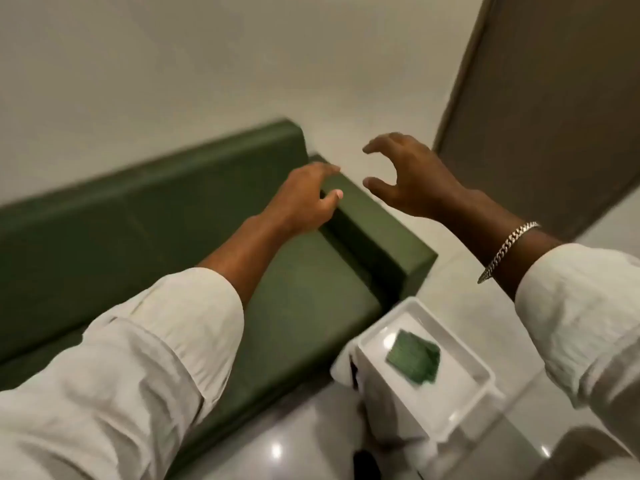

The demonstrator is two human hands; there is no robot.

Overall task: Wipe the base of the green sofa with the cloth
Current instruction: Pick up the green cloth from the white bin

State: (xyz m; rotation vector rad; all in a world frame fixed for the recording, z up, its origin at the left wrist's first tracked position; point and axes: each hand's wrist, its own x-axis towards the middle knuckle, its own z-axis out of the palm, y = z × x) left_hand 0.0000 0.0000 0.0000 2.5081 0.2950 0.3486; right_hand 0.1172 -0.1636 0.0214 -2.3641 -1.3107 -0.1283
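Sofa, green; its armrest is touched by the left hand.
Right hand is held beside the armrest, fingers spread, grasping nothing.

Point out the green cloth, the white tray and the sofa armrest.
green cloth point(414, 357): head view, middle of the cloth.
white tray point(460, 344): head view, right rim.
sofa armrest point(377, 221): head view, top face.

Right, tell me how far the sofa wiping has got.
Nothing looks done yet. The green cloth lies in the white tray beside the sofa, in neither hand. In hand: the left hand rests on the armrest, while the right hand hovers open above the floor. Left: picking up the cloth and wiping the base.
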